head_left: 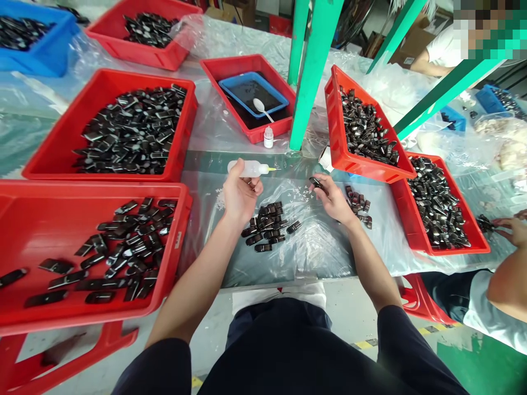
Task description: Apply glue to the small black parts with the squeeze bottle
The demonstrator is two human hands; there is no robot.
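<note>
The left hand (242, 193) is clamping one translucent, needle-tipped plastic bottle (249, 168) between thumb and fingers; the right hand (332, 198) is pinching one glossy black oblong piece (315, 181) beside tiny white chips (302, 192), too many to count. Oversqueezing could be spilling contents; a loosening pinch, dropping the piece. Beyond, two black-piece clusters (267, 224), one small white bottle (268, 138) and six red plastic bins (37, 227) are resting.

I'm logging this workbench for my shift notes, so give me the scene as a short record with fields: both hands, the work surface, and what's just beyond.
Left grip: translucent bottle, needle tip pointing right
Right grip: one dark glossy piece
Between forearms: loose pile of dark pieces
Near right fingertips: scattered white bits
Beyond: small capped bottle beside red bin
Inside that bin: blue tray with white spoon
</note>
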